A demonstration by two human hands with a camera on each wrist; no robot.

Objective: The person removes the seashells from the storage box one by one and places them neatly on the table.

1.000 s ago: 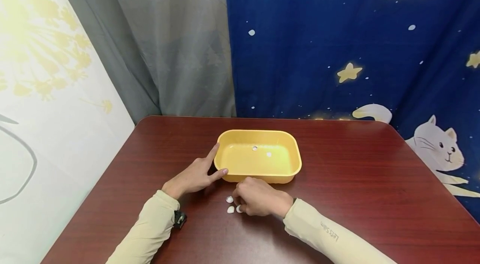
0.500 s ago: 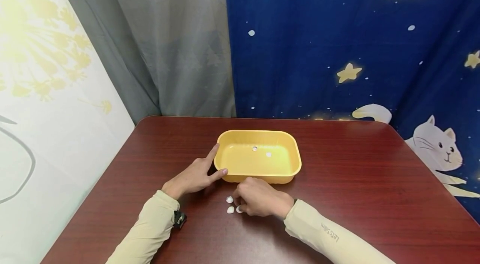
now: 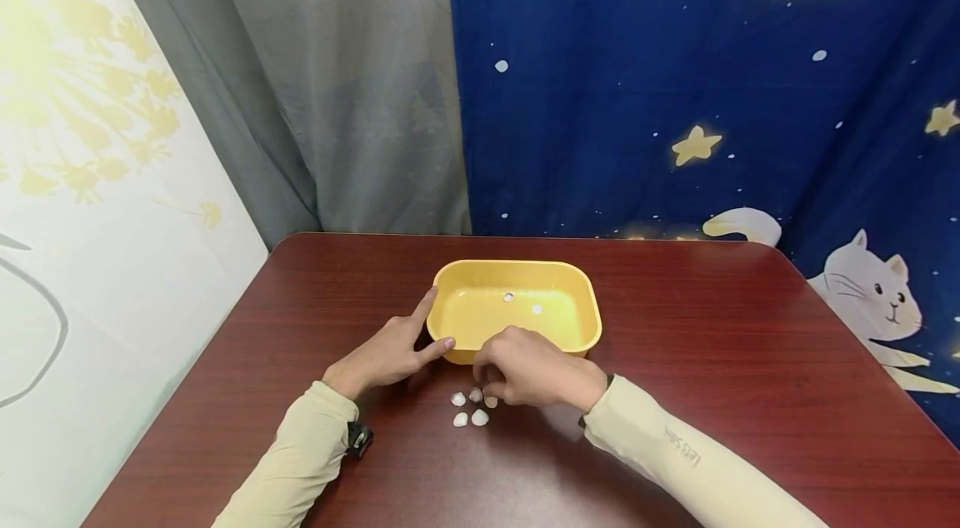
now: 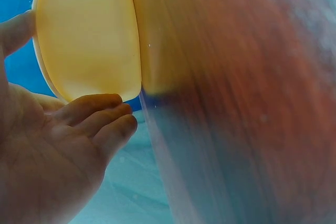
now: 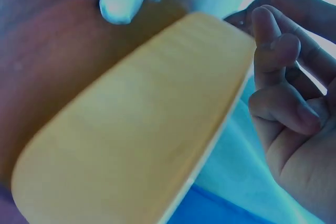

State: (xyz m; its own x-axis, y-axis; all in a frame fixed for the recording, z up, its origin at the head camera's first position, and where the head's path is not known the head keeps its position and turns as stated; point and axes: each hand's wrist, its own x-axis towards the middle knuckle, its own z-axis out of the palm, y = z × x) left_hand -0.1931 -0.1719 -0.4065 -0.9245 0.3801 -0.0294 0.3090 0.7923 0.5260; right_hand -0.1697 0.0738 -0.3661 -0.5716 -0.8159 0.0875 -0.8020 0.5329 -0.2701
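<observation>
A yellow plastic tub [image 3: 513, 354] stands on the table, with a white seashell [image 3: 537, 309] and a darker-edged seashell [image 3: 508, 296] inside. My left hand [image 3: 390, 349] rests at its left end, index finger and thumb spread along the rim; the left wrist view shows the other fingers nearly straight beside the tub's wall [image 4: 92, 35]. In front of the tub, several small seashells [image 3: 480, 417] lie grouped on the wood. Close above them is my right hand [image 3: 528, 370], overlapping the tub's near rim, fingers loosely bent. No shell shows between its fingertips in the right wrist view.
The dark red wooden table [image 3: 697, 345] extends on both sides of the tub. Behind it hang a grey curtain [image 3: 375, 95] and a blue curtain [image 3: 600, 95] with stars and a cat. A white patterned panel [image 3: 112, 220] stands at the left.
My right hand has lifted away from the shells and shifted right and toward the tub, uncovering a white shell and another behind it. The left hand and tub stay in place.
</observation>
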